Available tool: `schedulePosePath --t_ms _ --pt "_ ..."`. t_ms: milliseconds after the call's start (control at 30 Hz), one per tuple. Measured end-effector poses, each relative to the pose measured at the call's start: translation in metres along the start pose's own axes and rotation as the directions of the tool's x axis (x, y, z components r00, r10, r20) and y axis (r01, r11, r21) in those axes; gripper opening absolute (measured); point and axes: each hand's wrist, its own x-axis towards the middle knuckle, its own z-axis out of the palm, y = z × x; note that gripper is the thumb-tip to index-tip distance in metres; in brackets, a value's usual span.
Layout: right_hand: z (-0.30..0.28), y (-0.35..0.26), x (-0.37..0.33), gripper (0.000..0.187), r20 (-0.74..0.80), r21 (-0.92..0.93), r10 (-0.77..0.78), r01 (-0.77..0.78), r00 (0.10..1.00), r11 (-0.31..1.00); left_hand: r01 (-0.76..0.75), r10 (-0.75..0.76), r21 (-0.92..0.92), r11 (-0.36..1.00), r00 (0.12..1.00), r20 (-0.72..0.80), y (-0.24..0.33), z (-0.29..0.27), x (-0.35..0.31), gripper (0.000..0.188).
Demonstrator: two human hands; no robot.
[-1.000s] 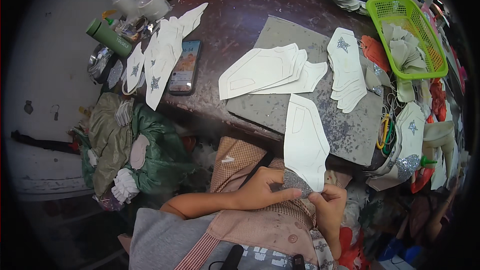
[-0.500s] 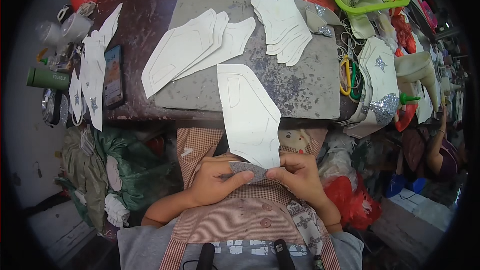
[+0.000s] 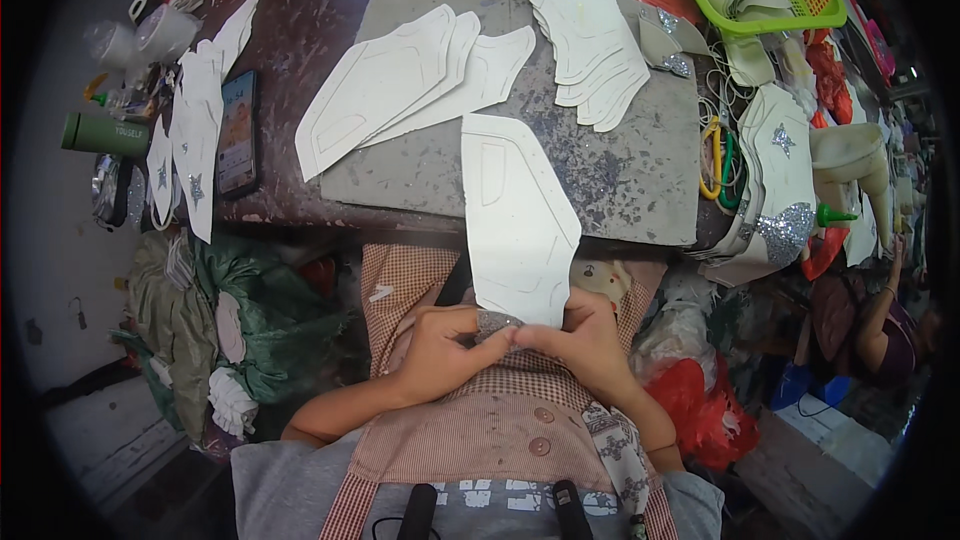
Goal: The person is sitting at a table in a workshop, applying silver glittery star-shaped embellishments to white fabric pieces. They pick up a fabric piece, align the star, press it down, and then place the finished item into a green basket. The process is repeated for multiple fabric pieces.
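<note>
Close to my body, my left hand (image 3: 450, 352) and my right hand (image 3: 587, 345) come together at the lower end of a white cut-out panel (image 3: 518, 215) with thin outlines drawn on it. The panel's far end reaches over the table edge. A silver glitter piece (image 3: 497, 320) lies along its near end, pinched under my left thumb. My right thumb presses the same spot, its fingers behind the panel's lower right corner. Both thumbs nearly touch and hide most of the glitter piece. Beyond, more white panels (image 3: 385, 80) are fanned out on a grey board (image 3: 610, 180).
Star-decorated panels (image 3: 585, 30) overlap on the board's far right. Right of it lie scissors (image 3: 712, 160) and a glitter-tipped stack (image 3: 775, 175). A green basket (image 3: 740, 25) stands behind. Leftward are a phone (image 3: 237, 135) and a green cylinder (image 3: 105, 133). Another person's arm (image 3: 880, 305) shows far right.
My thumbs have moved together over the glitter piece, covering more of it. My right thumb now lies across the panel's near end. The whole scene has shifted slightly rightward in the view.
</note>
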Motion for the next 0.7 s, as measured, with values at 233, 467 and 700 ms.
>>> schedulePosePath --t_ms 233,467,700 --pt "-0.005 0.021 0.006 0.022 -0.052 -0.134 -0.026 0.018 0.998 0.991 0.104 -0.103 -0.114 0.988 0.995 0.019 -0.012 0.000 -0.005 0.036" --pt "-0.011 0.028 0.004 0.024 -0.001 -0.095 -0.013 0.013 1.000 0.995 0.145 -0.148 -0.265 0.953 0.989 0.010 -0.028 0.009 -0.004 0.043" --pt "-0.018 0.037 0.004 0.025 0.021 0.001 -0.013 0.013 1.000 1.000 0.264 -0.276 -0.534 0.803 0.959 0.059 -0.027 0.013 0.007 0.026"
